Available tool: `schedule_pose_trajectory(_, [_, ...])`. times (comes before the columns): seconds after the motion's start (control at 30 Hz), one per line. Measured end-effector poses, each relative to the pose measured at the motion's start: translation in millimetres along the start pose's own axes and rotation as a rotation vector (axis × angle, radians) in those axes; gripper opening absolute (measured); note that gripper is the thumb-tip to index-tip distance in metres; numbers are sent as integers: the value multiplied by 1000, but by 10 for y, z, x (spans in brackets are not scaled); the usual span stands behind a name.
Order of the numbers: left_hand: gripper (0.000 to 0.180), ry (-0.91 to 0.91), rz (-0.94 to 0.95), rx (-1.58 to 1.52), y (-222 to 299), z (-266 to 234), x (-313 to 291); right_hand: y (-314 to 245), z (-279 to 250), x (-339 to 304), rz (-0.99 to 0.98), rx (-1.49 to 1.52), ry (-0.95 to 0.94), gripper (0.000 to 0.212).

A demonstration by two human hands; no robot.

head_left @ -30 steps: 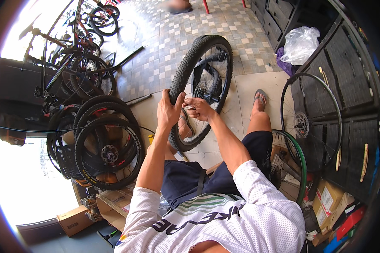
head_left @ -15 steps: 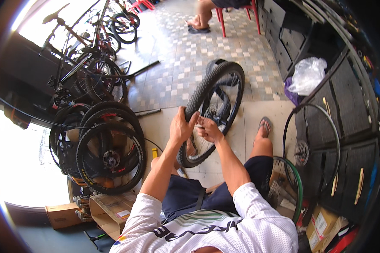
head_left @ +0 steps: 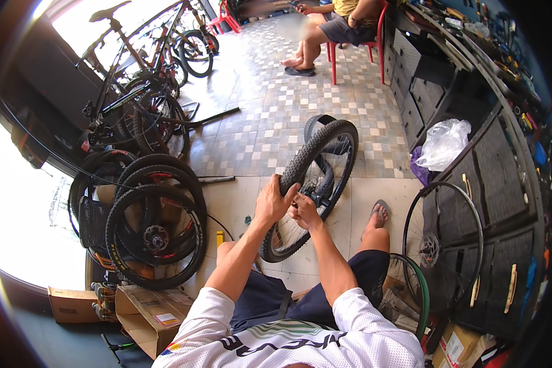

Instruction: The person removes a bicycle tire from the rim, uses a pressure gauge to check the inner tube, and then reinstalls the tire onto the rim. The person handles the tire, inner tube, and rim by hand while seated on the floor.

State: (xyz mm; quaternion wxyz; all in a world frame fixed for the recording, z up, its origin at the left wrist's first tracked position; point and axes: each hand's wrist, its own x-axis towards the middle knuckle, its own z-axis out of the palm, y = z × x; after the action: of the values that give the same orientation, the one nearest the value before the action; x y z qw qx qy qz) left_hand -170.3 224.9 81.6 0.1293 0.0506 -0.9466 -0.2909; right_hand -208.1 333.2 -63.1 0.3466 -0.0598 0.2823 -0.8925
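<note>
A bicycle wheel with a knobby black tyre stands tilted in front of me, between my legs. My left hand is closed around the near left side of its tyre, thumb on the inner side. Just right of that thumb, my right hand has its fingers curled in a pinch at the inner side of the rim. What those fingers hold is too small to make out. Behind the wheel is another black, curved tyre-like piece, partly hidden by it.
Several wheels are stacked at the left, with bicycles beyond. A bare rim with spokes leans on dark drawers at the right. Cardboard boxes lie at the lower left. A person sits on a red chair ahead.
The view has tilted upward, so more of the seated person shows. Both hands stay at the same part of the wheel, with the right fingers still pinched beside the left thumb.
</note>
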Motion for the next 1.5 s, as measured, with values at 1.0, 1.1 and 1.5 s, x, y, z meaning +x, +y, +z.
schedule_pose_trajectory(1.0, [42,78,60,161,284,191,-19,-15,10,-100,-116,173,168,8])
schedule_pose_trajectory(1.1, [43,116,110,156,338,220,-9,-127,36,-238,-90,36,154,13])
schedule_pose_trajectory(1.5, [46,41,153,176,687,393,397,-4288,611,-2687,-1169,-1519,899,15])
